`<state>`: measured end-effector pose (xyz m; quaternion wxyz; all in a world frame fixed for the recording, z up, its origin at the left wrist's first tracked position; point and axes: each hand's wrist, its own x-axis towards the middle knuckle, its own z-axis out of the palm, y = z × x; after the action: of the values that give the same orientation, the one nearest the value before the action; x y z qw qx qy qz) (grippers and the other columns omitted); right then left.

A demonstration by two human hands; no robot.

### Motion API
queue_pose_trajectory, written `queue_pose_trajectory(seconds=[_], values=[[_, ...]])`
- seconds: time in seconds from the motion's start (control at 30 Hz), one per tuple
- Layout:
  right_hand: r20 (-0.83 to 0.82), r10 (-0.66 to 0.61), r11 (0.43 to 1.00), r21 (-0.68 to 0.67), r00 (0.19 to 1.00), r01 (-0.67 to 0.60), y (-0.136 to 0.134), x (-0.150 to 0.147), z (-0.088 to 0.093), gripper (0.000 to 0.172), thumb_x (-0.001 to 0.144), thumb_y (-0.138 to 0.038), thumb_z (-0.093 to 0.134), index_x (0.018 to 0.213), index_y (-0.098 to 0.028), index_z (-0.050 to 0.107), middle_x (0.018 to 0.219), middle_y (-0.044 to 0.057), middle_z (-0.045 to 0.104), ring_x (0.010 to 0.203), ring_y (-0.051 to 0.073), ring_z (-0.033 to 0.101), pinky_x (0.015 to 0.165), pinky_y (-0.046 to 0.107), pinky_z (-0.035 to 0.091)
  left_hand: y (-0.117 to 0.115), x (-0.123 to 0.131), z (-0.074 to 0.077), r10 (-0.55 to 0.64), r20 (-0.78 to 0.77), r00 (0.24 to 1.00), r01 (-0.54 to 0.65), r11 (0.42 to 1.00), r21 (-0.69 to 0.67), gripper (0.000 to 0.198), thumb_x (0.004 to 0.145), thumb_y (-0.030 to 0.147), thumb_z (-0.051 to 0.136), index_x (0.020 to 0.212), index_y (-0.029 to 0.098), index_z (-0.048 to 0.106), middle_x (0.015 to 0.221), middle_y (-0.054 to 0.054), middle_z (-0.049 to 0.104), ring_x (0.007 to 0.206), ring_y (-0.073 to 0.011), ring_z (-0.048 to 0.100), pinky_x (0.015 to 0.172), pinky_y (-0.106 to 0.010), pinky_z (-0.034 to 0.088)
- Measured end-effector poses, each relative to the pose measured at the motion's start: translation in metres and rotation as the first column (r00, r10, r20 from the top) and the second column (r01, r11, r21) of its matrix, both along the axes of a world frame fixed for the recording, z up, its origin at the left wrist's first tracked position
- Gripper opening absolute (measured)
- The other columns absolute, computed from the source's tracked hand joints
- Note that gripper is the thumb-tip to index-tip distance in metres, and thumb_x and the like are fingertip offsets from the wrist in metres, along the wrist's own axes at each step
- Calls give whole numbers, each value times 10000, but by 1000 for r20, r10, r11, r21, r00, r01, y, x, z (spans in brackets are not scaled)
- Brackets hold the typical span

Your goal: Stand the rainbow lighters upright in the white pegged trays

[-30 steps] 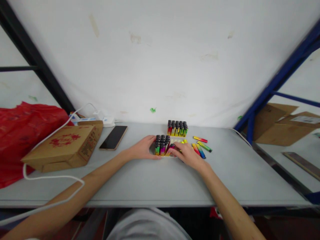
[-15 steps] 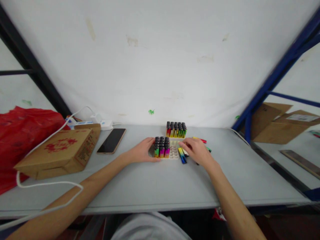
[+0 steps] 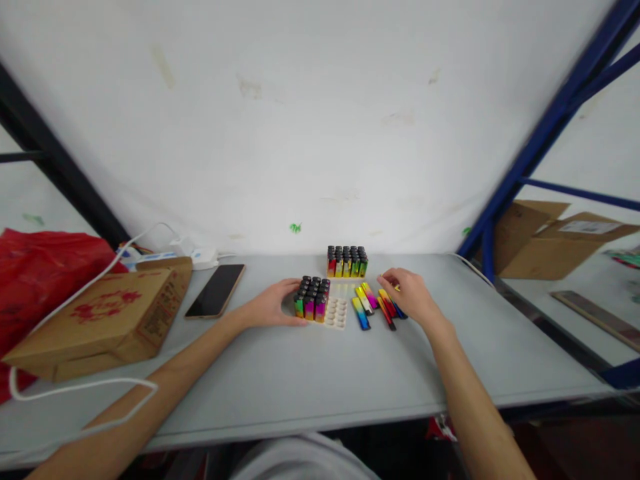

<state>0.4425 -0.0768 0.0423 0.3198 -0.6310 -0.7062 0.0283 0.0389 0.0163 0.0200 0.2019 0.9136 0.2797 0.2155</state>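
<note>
Several black-topped lighters stand upright in the left part of a white tray, whose right part shows bare round holes. My left hand is wrapped round the tray's left side, thumb at the front. Over the loose lighters at the right is my right hand, its fingers bent and close together; whether they pinch a lighter is too small to tell. Loose lighters in blue, yellow, pink and red lie between the tray and that hand. Behind stands a full block of lighters.
A black phone lies at the left, beside a brown cardboard box and a red plastic bag. A white cable crosses over my left forearm. An open carton sits beyond the blue frame at the right.
My right hand has moved away from the tray to the right, uncovering more loose lighters. The camera view has shifted a little. My left hand still holds the tray's side.
</note>
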Motion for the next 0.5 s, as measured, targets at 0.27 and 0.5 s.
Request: queue_pose_trajectory(seconds=[0.27, 0.5], values=[[-58, 242, 967, -63, 969, -245, -5, -3, 3, 286, 988, -367, 887, 1242, -237, 866, 1371, 159, 817, 1319, 348, 757, 1216, 540, 560, -1, 2, -7, 39, -9, 999, -39, 999, 26, 951, 783, 635, 989, 1593, 239, 687, 1626, -208, 702, 1489, -487, 692, 1282, -685, 563], [-78, 406, 852, -329, 911, -408, -11, -30, 0, 807, 762, -481, 1084, 1462, -183, 814, 1804, 241, 526, 1721, 445, 444, 1416, 600, 363, -1, 5, -11, 74, -24, 997, -75, 997, -4, 1026, 765, 696, 981, 1593, 180, 663, 1643, -219, 683, 1492, -474, 687, 1324, -599, 536]])
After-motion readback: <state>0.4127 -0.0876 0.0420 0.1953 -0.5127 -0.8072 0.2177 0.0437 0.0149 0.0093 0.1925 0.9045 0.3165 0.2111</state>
